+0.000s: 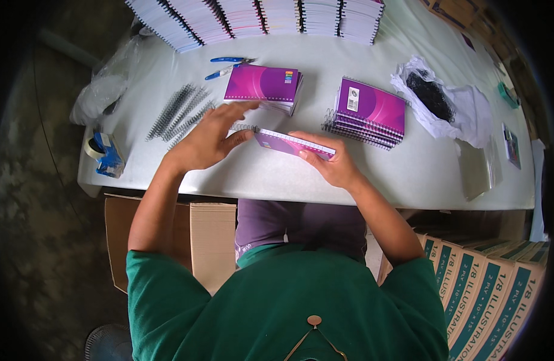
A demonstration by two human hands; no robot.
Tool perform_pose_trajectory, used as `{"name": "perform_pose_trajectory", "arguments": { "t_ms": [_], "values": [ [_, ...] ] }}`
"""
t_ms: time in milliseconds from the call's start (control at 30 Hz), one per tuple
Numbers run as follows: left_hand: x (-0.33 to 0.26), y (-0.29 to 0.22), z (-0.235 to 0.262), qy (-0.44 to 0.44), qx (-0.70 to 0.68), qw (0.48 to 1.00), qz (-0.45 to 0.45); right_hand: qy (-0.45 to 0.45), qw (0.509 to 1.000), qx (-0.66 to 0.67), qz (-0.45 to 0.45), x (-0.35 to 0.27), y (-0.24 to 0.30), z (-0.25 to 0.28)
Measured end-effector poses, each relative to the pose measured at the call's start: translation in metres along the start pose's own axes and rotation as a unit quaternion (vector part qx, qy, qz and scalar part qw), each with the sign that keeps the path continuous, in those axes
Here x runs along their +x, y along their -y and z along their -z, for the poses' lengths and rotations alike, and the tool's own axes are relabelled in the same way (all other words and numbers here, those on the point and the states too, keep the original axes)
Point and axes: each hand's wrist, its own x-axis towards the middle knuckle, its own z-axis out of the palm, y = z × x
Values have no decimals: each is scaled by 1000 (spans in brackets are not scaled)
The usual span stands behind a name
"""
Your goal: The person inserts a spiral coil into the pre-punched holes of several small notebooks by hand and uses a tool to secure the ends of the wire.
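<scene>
My right hand (pixel 334 162) grips the right end of a small purple notebook (pixel 278 142), thumb on the cover and fingers behind. The notebook is tilted, its punched edge facing up. A dark wire coil (pixel 245 127) sticks out at its left end. Around that coil end my left hand (pixel 210 137) hovers with thumb and fingers apart; whether a fingertip touches the wire cannot be told. Just beyond lies a stack of purple notebooks with punched edges (pixel 259 83). To the right stands a pile of coil-bound purple notebooks (pixel 372 108). Loose coils (pixel 179 113) lie left of my left hand.
Blue-handled pliers (pixel 229 59) and a blue cutter (pixel 219 73) lie behind the loose coils. A tape dispenser (pixel 110 157) sits at the table's left edge. Thick coil-bound books (pixel 271 18) line the back. A white bag of dark coils (pixel 430 96) lies right; cardboard boxes (pixel 487 289) stand below.
</scene>
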Motion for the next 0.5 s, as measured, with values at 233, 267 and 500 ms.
{"name": "perform_pose_trajectory", "arguments": {
  "t_ms": [233, 267, 500],
  "values": [
    [7, -23, -13, -99, 264, 955, -93, -6, 998, -66, 8, -6, 2, -4],
    [7, -24, -10, -36, 281, 956, -74, -7, 998, -63, -4, -7, 4, -4],
    [-18, -20, -49, -221, 394, 892, -36, -30, 996, -81, 30, -28, 22, -21]
  ]
}}
